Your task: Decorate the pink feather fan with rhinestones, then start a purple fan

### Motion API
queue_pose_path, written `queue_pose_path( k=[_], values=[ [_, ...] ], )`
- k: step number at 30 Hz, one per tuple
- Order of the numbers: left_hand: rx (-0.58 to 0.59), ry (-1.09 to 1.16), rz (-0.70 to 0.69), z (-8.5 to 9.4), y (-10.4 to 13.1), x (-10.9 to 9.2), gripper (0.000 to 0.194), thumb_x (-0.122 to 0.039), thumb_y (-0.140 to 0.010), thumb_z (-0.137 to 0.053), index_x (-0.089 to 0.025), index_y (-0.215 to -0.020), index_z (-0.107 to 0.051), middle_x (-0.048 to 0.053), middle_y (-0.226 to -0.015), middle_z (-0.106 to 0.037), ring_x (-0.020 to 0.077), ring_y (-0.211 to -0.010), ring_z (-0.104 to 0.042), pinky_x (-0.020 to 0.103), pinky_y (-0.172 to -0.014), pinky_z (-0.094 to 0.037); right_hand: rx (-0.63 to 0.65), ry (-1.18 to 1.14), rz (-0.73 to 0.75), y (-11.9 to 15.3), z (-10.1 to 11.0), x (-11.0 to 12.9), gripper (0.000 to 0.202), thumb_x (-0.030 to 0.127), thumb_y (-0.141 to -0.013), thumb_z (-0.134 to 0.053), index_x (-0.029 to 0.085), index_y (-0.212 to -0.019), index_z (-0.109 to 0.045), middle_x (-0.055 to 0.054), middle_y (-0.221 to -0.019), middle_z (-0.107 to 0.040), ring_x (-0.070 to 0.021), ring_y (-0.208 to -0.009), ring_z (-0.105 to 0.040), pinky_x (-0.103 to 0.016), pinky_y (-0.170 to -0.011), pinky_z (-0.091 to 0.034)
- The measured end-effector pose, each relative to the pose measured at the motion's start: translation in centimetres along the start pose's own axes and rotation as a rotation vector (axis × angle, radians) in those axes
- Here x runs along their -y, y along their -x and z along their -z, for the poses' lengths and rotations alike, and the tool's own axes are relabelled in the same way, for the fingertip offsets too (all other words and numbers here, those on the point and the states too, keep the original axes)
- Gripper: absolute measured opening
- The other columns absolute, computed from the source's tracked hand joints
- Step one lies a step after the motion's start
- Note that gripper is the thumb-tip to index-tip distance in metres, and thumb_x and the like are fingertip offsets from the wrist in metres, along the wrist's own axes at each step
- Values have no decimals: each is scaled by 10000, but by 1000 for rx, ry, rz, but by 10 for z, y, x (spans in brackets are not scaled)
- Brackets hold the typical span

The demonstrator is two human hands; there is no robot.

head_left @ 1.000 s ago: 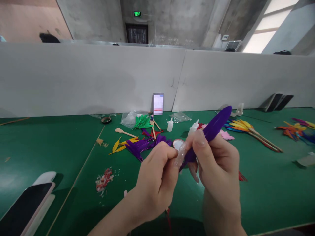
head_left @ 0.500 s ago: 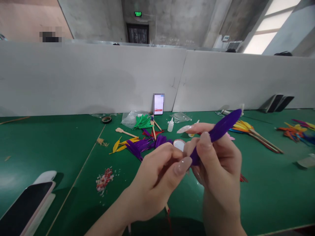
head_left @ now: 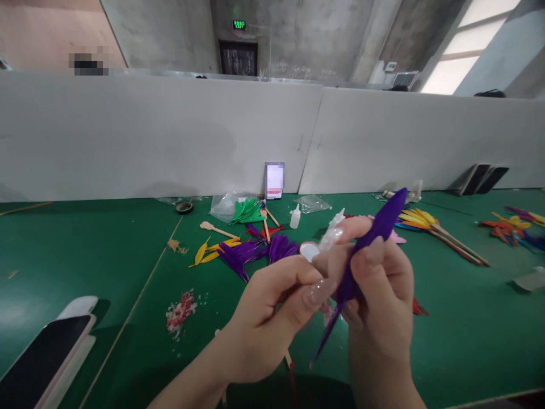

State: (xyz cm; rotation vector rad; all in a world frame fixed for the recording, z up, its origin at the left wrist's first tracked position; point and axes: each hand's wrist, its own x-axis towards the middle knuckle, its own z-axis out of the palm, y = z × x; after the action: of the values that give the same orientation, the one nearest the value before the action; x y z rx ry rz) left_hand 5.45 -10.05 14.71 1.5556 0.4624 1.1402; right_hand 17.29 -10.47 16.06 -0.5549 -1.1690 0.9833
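Observation:
My right hand (head_left: 385, 284) pinches a purple feather (head_left: 380, 218) between thumb and fingers. The feather's broad tip points up and right, while its thin quill end hangs down and left below the hands. Close by on the left, my left hand (head_left: 272, 324) has thumb and forefinger pressed together near the feather's lower part. Whatever lies between those fingertips is hidden. Behind the hands, a heap of purple feathers (head_left: 243, 253) rests on the green table beside yellow feathers (head_left: 208, 255) and a bunch of green feathers (head_left: 248, 211).
A small white squeeze bottle (head_left: 295, 217) stands near a lit phone (head_left: 275, 182) leaning on the partition. Reddish scraps (head_left: 181, 312) lie at left, with a tape roll (head_left: 184, 207) farther back. Feathered sticks (head_left: 457, 244) lie at right; a dark-screened phone (head_left: 46, 358) sits front left.
The feather has turned steeper in my right hand, and its quill end now shows below. The left fingertips have come off the quill and moved slightly right.

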Motion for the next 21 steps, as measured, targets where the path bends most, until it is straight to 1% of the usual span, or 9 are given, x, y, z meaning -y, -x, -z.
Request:
queue_pose_path(
  k=[1,3,5,8,10,13,16,18,21],
  values=[
    [-20,53,8,-1,1,2,224,-264,-914,-427,-180,-707,-443,-55,-609,-354,10,-450,-288,167,-448,-269,-2,-15,14,0,0,0,178,373,-922,-437,274,-891,-581,84,-438,-339,-45,-289,-192,-188,-253,-123],
    [-56,125,21,-2,2,6,205,-274,-924,-402,-192,-750,-471,-59,-582,-334,10,-422,-263,165,-411,-236,39,-23,25,0,0,-1,179,385,-920,-432,278,-902,-575,82,-444,-357,-49,-280,-213,-185,-241,-140],
    [-85,122,30,-2,2,6,203,-275,-925,-399,-195,-760,-485,-58,-570,-332,14,-421,-261,163,-392,-214,65,-18,22,-1,0,-1,186,397,-918,-432,280,-908,-576,77,-448,-377,-52,-277,-239,-179,-235,-166],
    [-97,-2,46,-1,1,1,226,-261,-916,-425,-180,-710,-473,-53,-618,-393,2,-428,-265,159,-397,-224,-40,-31,26,-3,-2,0,199,400,-908,-453,263,-863,-590,75,-442,-367,-46,-280,-201,-174,-226,-123],
    [-90,-84,49,-2,1,-3,250,-265,-911,-435,-171,-679,-449,-52,-633,-405,4,-444,-272,156,-418,-248,-69,-52,27,-4,-3,0,193,380,-907,-463,252,-849,-595,72,-448,-374,-44,-287,-203,-169,-223,-102],
    [-93,-158,39,-3,0,-7,267,-281,-902,-450,-170,-661,-428,-51,-615,-387,25,-501,-310,151,-465,-284,10,-86,15,-5,1,0,204,367,-921,-435,249,-885,-597,62,-479,-415,-44,-301,-247,-161,-232,-128],
    [-106,-192,64,-4,0,-8,233,-296,-893,-466,-179,-692,-480,-48,-624,-415,34,-542,-358,146,-488,-307,85,-67,3,-6,6,1,207,374,-919,-427,257,-935,-597,42,-535,-475,-49,-322,-284,-165,-255,-184],
    [-114,-202,79,-4,0,-9,213,-308,-889,-470,-187,-718,-507,-47,-630,-439,36,-543,-379,146,-483,-314,91,-31,2,-6,8,1,199,378,-912,-435,265,-945,-596,34,-548,-484,-52,-325,-283,-171,-265,-198],
    [-127,-230,88,-4,0,-10,240,-310,-887,-469,-184,-683,-477,-50,-597,-429,39,-524,-378,149,-472,-315,121,-15,18,-6,10,1,194,379,-910,-433,280,-960,-592,34,-544,-470,-58,-327,-269,-188,-280,-212]
  ],
)
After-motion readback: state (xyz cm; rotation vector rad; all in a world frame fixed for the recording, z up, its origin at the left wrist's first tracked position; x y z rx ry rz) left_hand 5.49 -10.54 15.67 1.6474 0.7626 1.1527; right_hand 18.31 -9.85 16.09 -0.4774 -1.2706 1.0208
